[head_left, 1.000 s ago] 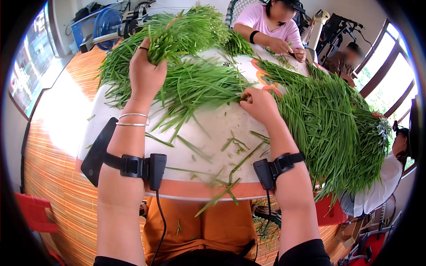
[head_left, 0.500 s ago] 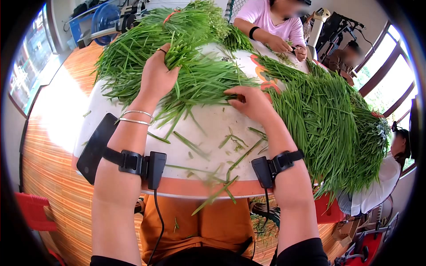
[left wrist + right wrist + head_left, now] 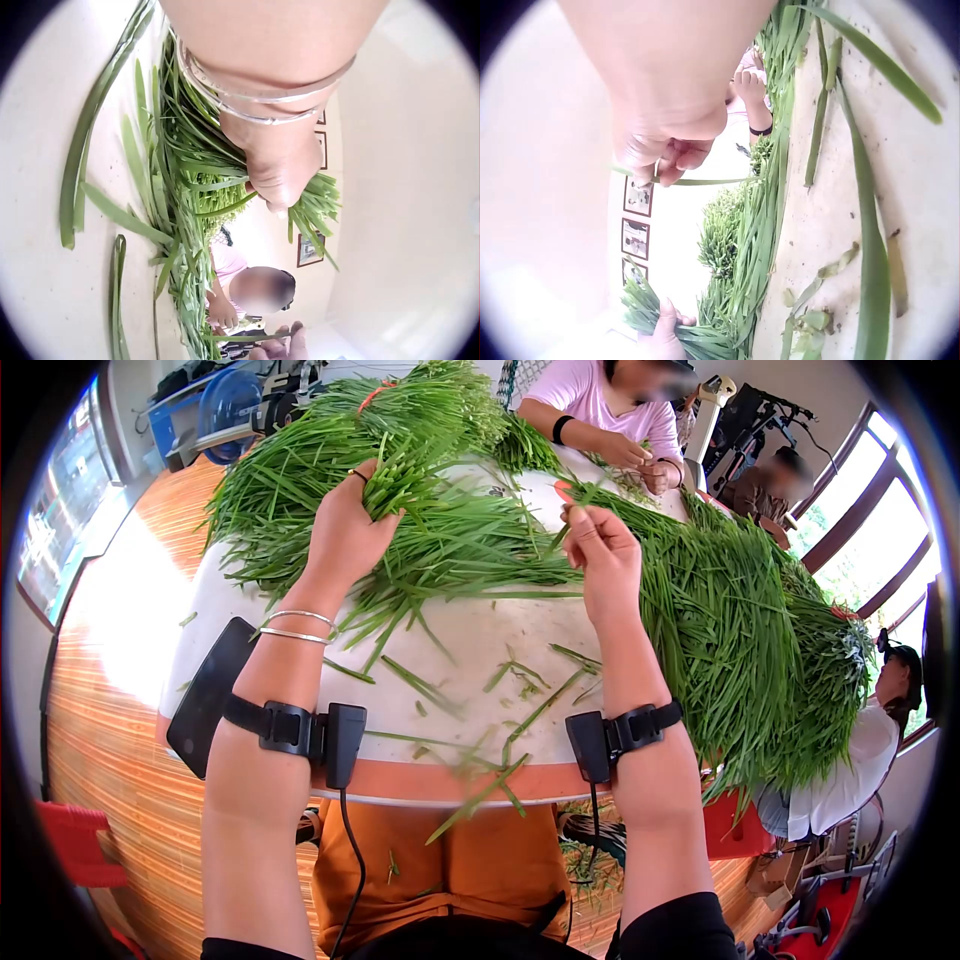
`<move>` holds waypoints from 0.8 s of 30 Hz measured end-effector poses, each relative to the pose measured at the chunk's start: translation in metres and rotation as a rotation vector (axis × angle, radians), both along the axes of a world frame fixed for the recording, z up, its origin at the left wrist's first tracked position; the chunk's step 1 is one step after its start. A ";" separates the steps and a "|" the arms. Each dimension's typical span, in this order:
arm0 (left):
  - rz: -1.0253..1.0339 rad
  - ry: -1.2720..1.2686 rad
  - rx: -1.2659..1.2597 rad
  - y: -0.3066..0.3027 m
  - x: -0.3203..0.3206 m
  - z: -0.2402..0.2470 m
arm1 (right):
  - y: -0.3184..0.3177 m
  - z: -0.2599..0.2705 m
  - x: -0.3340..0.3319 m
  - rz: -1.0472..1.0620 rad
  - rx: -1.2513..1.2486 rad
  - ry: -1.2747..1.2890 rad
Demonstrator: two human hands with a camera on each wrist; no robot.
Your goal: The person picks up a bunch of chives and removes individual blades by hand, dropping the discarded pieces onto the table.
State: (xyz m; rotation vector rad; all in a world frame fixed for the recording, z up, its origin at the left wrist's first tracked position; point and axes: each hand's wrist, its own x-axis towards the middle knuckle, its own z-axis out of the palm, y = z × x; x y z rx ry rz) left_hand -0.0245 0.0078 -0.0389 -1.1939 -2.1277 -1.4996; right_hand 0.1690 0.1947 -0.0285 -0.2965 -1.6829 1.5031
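Left hand (image 3: 350, 530): fingers curled round a bunch of green stalks (image 3: 402, 478), closed grip; cut ends stand out past the thumb side, leaves trail over the left part of the table (image 3: 450, 635). Two silver bangles (image 3: 298, 626) on that wrist.

Right hand (image 3: 606, 560): raised over the table, right of the bunch, well apart from the left hand. Thumb and fingers pinch one narrow green leaf (image 3: 709, 181); the remaining fingers are bent. Its far end probably lies against the loose leaves behind, though the overlap in the right wrist view leaves this uncertain.

Left heap (image 3: 275, 490): long green leaves under and around the bunch, left and far; a red tie (image 3: 375, 398) goes round its far part. Right heap (image 3: 725, 630): thick layer of similar leaves, draped over the right side of the table. Clippings (image 3: 520, 678): scattered on the near, pale tabletop between the forearms, some over the orange edge.

Dark flat device (image 3: 210, 695): near left edge, beside the left forearm. Far side: person in pink (image 3: 605, 415), both hands at some green pieces.
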 end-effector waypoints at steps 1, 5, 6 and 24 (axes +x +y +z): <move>0.000 -0.001 0.000 0.000 0.000 0.000 | 0.000 0.001 0.000 0.016 -0.062 0.119; -0.012 -0.024 0.005 0.001 -0.002 0.000 | 0.004 -0.001 0.001 0.152 -0.185 0.211; -0.038 -0.047 0.007 0.001 -0.002 0.001 | 0.004 -0.001 0.001 0.154 -0.185 0.211; -0.052 0.060 0.029 -0.004 0.011 0.017 | -0.001 0.004 0.001 0.222 -0.289 0.350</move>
